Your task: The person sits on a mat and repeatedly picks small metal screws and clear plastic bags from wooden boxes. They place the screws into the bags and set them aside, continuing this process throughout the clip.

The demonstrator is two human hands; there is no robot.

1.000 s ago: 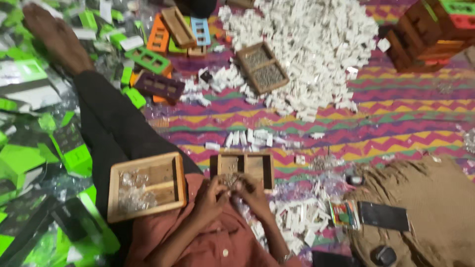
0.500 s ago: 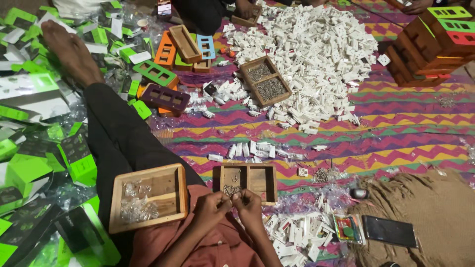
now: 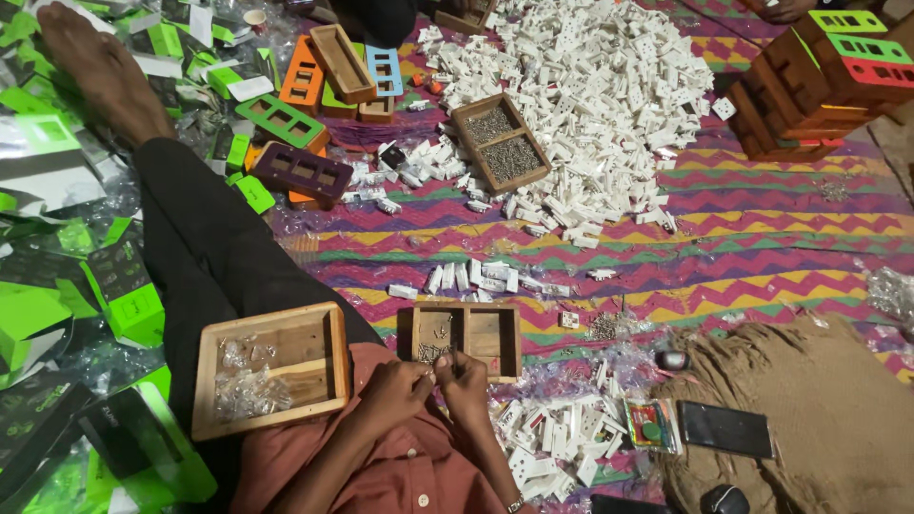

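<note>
Both hands, left hand and right hand, pinch tiny part together, just below small wooden tray; tray's long side runs crosswise; right hand nearer.

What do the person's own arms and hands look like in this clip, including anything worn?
Both the left hand and right hand are bare, with no gloves or visible rings. The forearms are uncovered, with no sleeve over them. A wristband, perhaps a watch, shows on the right wrist at the frame's bottom edge.
</note>
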